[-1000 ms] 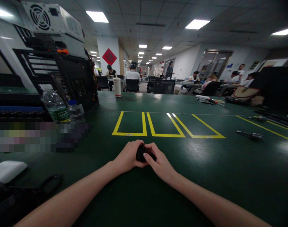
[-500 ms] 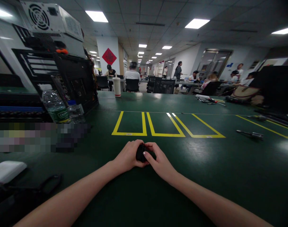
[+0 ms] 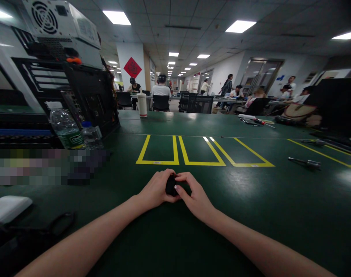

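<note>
A small black object with a rounded edge (image 3: 170, 185) is held between my two hands, just above or on the green table (image 3: 175, 238); its kind I cannot make out. My left hand (image 3: 158, 187) wraps round its left side, thumb below and fingers over the top. On the other side, my right hand (image 3: 192, 195) pinches its right edge with thumb and forefinger. The fingers cover much of the object. Beyond the hands, yellow tape outlines (image 3: 204, 164) mark the tabletop.
At the left stand an open computer case (image 3: 90, 96), a water bottle (image 3: 66, 129) and a smaller blue-capped bottle (image 3: 91, 136). A white cup (image 3: 142, 105) is farther back. A dark screwdriver-like tool (image 3: 305, 163) lies at right. Several people sit or walk in the background.
My hands keep their hold on the black object, with hardly any shift. In the background, a person in a striped top has moved slightly to the right.
</note>
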The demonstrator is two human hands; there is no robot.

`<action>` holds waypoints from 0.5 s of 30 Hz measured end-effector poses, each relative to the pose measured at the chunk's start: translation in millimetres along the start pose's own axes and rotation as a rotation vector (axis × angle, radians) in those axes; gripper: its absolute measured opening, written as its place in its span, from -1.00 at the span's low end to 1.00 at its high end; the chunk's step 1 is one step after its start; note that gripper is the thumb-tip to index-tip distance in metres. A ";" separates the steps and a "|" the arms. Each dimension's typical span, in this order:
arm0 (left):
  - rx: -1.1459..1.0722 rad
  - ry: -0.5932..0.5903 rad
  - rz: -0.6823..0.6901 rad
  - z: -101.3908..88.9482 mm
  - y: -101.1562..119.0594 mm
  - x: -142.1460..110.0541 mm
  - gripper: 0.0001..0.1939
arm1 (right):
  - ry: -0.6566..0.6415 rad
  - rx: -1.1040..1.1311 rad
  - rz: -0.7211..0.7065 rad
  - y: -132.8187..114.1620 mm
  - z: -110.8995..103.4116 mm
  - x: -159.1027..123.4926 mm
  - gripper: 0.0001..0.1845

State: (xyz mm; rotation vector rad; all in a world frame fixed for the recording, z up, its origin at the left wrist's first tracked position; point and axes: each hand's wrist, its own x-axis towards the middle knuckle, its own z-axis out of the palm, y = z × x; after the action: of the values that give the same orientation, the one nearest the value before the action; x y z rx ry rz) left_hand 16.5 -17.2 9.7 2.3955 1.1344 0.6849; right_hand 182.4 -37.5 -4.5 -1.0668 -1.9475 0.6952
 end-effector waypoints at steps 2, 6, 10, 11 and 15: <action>-0.004 0.003 -0.003 0.5 -0.7 0.0 -0.48 | -0.004 0.032 0.050 2.9 1.5 1.2 -0.80; 0.011 0.021 -0.005 5.5 -6.3 0.8 -0.46 | -0.039 0.040 0.085 6.6 3.0 3.1 -0.75; 0.020 0.067 0.010 11.3 -12.3 2.0 -0.43 | -0.106 0.030 0.075 2.0 0.6 1.5 -0.79; 0.020 0.062 0.016 11.8 -12.9 2.1 -0.42 | -0.109 0.021 0.076 0.1 -0.3 0.6 -0.80; 0.025 0.057 0.038 9.9 -11.3 1.5 -0.44 | -0.073 -0.024 0.021 -4.6 -2.5 -2.8 -0.82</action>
State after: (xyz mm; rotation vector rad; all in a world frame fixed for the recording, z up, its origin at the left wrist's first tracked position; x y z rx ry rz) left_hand 16.4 -10.8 -3.9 2.4379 1.1293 0.7600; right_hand 183.4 -42.0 -0.8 -1.0923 -2.0140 0.7329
